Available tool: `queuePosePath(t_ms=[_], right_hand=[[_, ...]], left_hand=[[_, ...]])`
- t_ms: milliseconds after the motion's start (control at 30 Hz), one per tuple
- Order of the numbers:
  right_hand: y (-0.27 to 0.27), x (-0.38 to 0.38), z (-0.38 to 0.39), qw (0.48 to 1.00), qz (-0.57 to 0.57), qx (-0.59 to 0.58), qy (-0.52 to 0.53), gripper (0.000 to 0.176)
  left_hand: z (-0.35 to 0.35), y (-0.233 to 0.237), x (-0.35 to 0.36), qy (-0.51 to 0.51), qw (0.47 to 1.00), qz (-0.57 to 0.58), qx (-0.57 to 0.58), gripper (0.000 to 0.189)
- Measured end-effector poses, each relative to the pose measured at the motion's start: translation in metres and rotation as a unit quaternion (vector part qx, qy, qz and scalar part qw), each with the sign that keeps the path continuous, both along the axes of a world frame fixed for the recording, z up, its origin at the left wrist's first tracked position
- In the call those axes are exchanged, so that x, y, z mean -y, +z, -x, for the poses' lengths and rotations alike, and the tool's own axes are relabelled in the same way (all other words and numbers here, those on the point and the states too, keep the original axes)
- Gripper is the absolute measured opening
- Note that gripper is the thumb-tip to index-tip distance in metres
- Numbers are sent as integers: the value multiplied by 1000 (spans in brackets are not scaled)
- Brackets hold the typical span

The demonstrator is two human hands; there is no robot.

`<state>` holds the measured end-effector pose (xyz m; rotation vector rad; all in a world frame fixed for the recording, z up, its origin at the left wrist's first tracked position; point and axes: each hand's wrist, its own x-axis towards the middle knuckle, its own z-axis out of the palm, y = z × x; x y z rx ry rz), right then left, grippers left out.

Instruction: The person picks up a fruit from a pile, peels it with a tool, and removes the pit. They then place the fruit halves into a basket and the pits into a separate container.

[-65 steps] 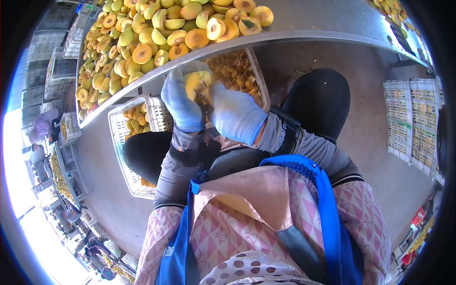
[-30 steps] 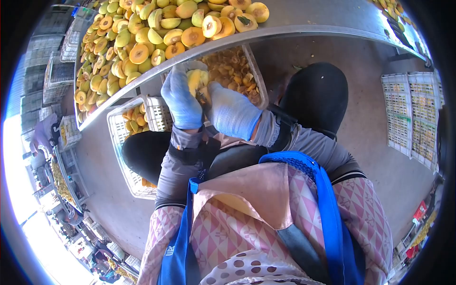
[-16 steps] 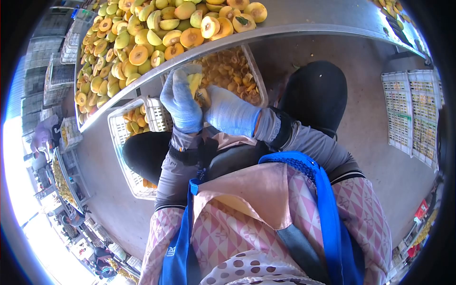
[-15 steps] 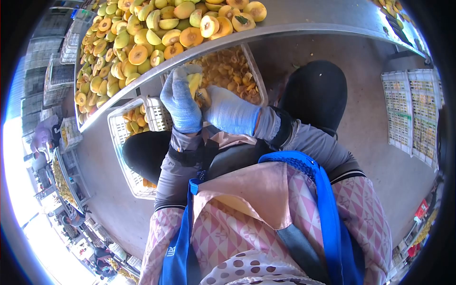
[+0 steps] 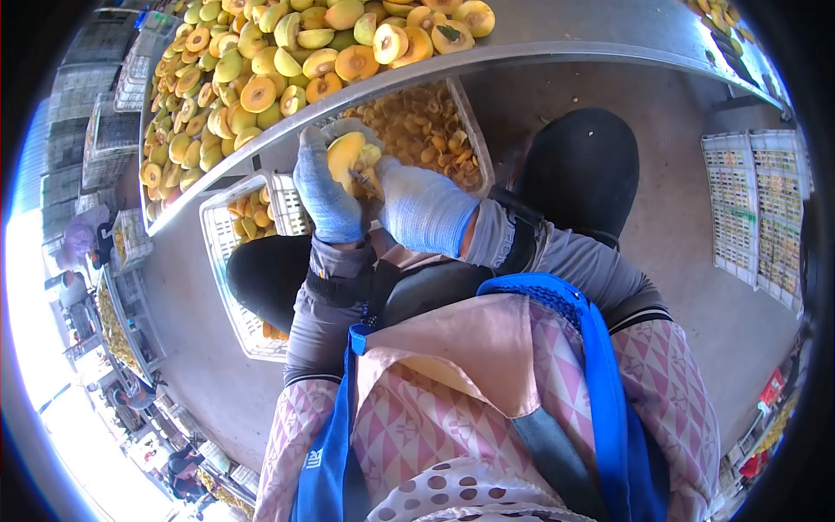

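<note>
The left hand [image 5: 329, 196] grips a smooth, bright-yellow peach [image 5: 346, 155]; the right hand [image 5: 426, 209] closes round a small tool [image 5: 362, 178] against it. Just beyond the grip, a crate [image 5: 474, 130] holds orange-brown pieces; left of it, a white crate [image 5: 228, 291] holds orange fruit.

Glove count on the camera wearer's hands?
2. Left glove is wrapped around a peach, under the table edge; right glove is beside it, closed on a slim tool it partly hides. Neither glove is fully hidden.

No text can be read, including the blue strap [image 5: 602, 374]'s white marking [image 5: 313, 457].
</note>
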<state>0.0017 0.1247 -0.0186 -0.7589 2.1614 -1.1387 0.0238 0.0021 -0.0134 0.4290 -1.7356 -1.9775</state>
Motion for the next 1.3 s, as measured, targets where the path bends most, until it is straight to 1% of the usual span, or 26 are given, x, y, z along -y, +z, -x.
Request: queuePosePath(t_ms=[33, 100, 167, 200, 233, 267, 300, 333, 400, 467, 500, 533, 567, 600, 633, 667, 767, 867, 967, 1033, 1067, 1100, 1167, 1267, 1300], right_hand=[[0, -1, 0, 1000, 2, 7, -4, 29], [0, 0, 0, 1000, 12, 8, -8, 29], [-4, 2, -2, 1000, 27, -4, -7, 28], [-21, 8, -4, 998, 57, -41, 4, 28], [-49, 19, -7, 993, 87, -78, 16, 29], [-56, 21, -6, 989, 114, -93, 25, 28], [-58, 23, -4, 984, 141, -107, 34, 28], [-61, 23, -3, 980, 166, -97, 42, 27], [-63, 23, -4, 977, 189, -84, 42, 29], [-64, 22, -6, 984, 163, -73, 18, 37], [-59, 20, -7, 988, 139, -63, 3, 42], [-33, 10, -7, 994, 94, -47, -20, 47], [-16, 4, -6, 997, 49, -32, -44, 51], [-11, 3, -4, 998, 39, -31, -38, 54], [-7, 2, -4, 999, 28, -29, -31, 56], [-5, 3, -5, 999, 18, -27, -23, 58], [-8, 6, -12, 995, 55, -44, -65, 30], [-11, 6, -6, 996, 10, -75, -47, 38], [-1, 3, 1, 999, -11, -42, -9, 29], [-16, 6, 2, 994, 105, -34, 23, 28], [-20, 7, 2, 989, 142, -33, 32, 28], [-21, 8, 2, 983, 178, -31, 42, 28], [-15, 5, 4, 976, 209, -36, 44, 29], [-32, 10, 0, 971, 125, -183, 85, 28], [-29, 10, -1, 983, 157, -84, 56, 28]], left_hand=[[-2, 3, -2, 10, 995, 98, 5, 51], [-1, 0, 2, -1, 994, 106, -6, 52], [1, -14, 13, -41, 995, -77, -38, 53], [1, -12, 10, -29, 999, 6, -41, 53], [1, -8, 7, -16, 995, 90, -46, 54], [2, -5, 4, -4, 984, 173, -50, 54], [3, -5, 4, 16, 955, 288, -67, 54], [4, -5, 4, 36, 913, 398, -82, 54], [5, -3, 8, 37, 860, 502, -83, 53], [7, 0, 14, 2, 864, 500, -59, 53], [5, -2, 11, 3, 895, 443, -53, 52], [5, -5, 5, 4, 922, 385, -49, 51], [6, -5, 4, -7, 955, 294, -48, 49], [7, -5, 3, -11, 979, 198, -50, 48], [9, -6, 3, -27, 996, 65, -52, 47], [8, -5, 5, -40, 995, -67, -54, 46], [9, -2, 5, -28, 997, 71, -25, 46], [11, 4, 5, -7, 990, 144, 1, 49], [8, -1, 12, -40, 992, 121, 1, 49], [3, 4, 12, -85, 995, 56, -7, 47], [3, 2, 14, -101, 995, 13, 0, 47], [3, 1, 17, -115, 993, -30, 8, 46], [8, -11, 28, -133, 981, -136, 46, 47], [7, -4, 26, -131, 981, -131, 64, 47], [8, -4, 27, -143, 979, -136, 54, 47]])
